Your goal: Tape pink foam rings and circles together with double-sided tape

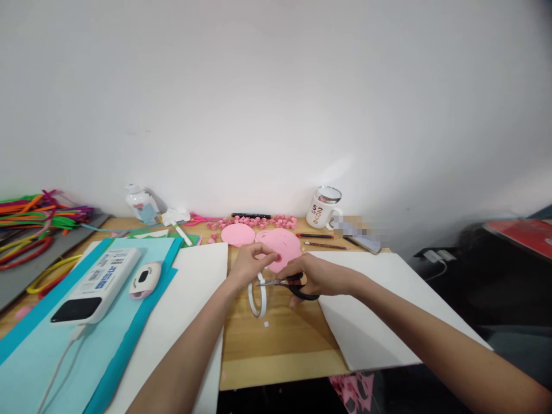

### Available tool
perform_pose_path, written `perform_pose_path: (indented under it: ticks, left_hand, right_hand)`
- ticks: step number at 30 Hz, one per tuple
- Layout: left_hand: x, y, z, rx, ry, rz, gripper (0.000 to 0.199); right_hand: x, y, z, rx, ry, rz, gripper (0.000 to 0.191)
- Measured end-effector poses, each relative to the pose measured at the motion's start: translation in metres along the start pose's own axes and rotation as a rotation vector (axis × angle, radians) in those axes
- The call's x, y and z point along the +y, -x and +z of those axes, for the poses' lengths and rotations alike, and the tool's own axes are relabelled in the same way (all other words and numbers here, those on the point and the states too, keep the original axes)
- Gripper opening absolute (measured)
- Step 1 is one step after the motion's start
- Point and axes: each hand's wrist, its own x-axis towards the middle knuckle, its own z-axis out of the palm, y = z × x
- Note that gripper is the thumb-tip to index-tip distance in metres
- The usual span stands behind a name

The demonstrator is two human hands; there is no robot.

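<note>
Near the middle of the desk, my left hand (250, 264) is closed in a pinch, with a thin white ring that looks like a roll of tape (257, 302) hanging just below its fingers. My right hand (308, 276) grips black-handled scissors (299, 282). Their blades point left and reach the top of the white ring; whether they touch it cannot be told. A small white scrap (266, 324) lies on the wood below. Behind both hands are pink paper rounds (238, 234), with a small darker pink spot at my left fingertips.
White boards (388, 299) flank the work spot. To the left lie blue sheets (112, 345), a white power bank (99, 282) and a small white device (145, 280). A mug (319, 210), pens, a phone (366, 240) and a bottle (142, 204) stand or lie along the wall.
</note>
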Motion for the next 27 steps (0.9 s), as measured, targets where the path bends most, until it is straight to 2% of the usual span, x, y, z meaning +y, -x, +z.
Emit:
perform_pose_path:
  ticks: [10, 15, 22, 27]
  left_hand:
    - [0.005, 0.000, -0.001, -0.015, 0.007, -0.022, 0.017]
    - [0.010, 0.001, -0.002, 0.009, 0.009, -0.074, 0.016]
    - [0.009, 0.001, -0.002, 0.002, 0.024, -0.054, 0.017]
    - [0.006, 0.000, -0.002, -0.021, -0.015, -0.017, 0.016]
  right_hand:
    - [-0.001, -0.002, 0.001, 0.002, 0.006, 0.017, 0.016]
    - [-0.005, -0.001, -0.002, 0.038, 0.122, -0.004, 0.013]
    - [-0.002, -0.002, 0.000, 0.115, 0.260, -0.040, 0.011]
    - [0.000, -0.001, 0.000, 0.065, 0.218, -0.047, 0.006]
